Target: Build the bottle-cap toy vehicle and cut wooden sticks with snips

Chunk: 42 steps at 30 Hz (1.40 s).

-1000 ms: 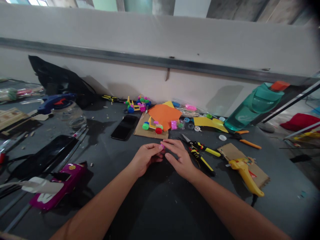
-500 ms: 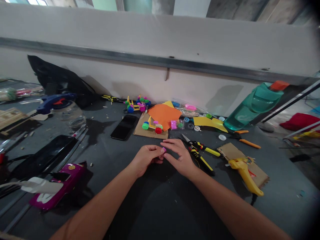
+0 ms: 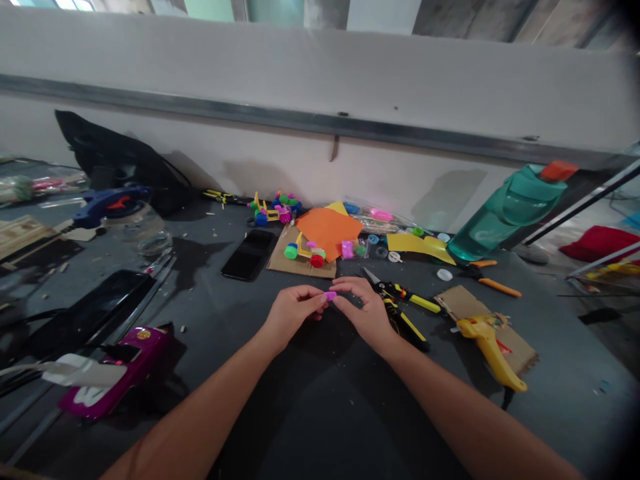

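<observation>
My left hand [image 3: 295,312] pinches a small pink-purple lump [image 3: 330,296] that looks like modelling clay, between thumb and fingertips. From the other side, my right hand [image 3: 366,312] closes its thumb and fingers on the same lump. Both hands are just above the dark table, fingertips almost meeting. Beyond them, a little toy with green and red wheels [image 3: 305,253] rests on a piece of cardboard [image 3: 280,261] beside orange paper [image 3: 327,230]. A pink block [image 3: 347,250] lies at the paper's edge. Yellow-and-black handled pliers [image 3: 406,323] are close to my right hand.
A yellow glue gun [image 3: 487,343] lies on cardboard at the right, with a teal bottle [image 3: 510,210] behind. A black phone [image 3: 249,255] lies left of the paper. A purple power strip [image 3: 123,373] and a blue glue gun [image 3: 113,203] are at the left.
My right thumb and fingers have drawn together onto the pink lump, having been spread before. More of the lump shows between the hands. Things on the table stay put.
</observation>
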Motion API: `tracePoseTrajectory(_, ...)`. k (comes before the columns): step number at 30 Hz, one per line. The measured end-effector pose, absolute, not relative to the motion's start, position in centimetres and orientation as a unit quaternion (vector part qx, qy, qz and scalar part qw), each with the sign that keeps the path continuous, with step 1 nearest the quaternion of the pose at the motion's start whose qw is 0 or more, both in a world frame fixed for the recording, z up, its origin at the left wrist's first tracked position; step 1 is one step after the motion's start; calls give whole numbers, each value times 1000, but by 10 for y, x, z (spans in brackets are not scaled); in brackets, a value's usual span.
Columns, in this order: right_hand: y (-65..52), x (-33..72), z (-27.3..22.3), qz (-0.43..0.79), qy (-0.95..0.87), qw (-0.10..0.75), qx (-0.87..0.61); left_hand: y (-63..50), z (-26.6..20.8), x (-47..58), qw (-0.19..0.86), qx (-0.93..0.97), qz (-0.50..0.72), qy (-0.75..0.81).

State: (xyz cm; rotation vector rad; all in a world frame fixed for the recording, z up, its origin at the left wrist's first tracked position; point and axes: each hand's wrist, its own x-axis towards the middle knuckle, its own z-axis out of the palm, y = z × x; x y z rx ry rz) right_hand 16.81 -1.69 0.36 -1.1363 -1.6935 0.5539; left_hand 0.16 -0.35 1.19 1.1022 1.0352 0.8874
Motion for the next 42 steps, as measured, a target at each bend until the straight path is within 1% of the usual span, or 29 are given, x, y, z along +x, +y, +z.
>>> tracePoseTrajectory(3,-17,168,3,238,-681,498,-482,-4,12,3,615,511,387,460)
tracePoseTrajectory(11,-16,168,2,250,-676,500,-480,-4,12,3,604,518,388,466)
tracePoseTrajectory(27,-16,167,2,248,-676,497,-485,-3,12,3,612,503,390,469)
tracePoseTrajectory(31,-17,168,3,250,-680,489,-486,-3,12,1,628,487,396,460)
tracePoseTrajectory(37,-18,168,3,188,-727,476,-458,-3,15,-1,673,455,381,442)
tracePoseTrajectory(42,-18,168,4,151,-729,478,-467,-4,14,-1,698,444,373,421)
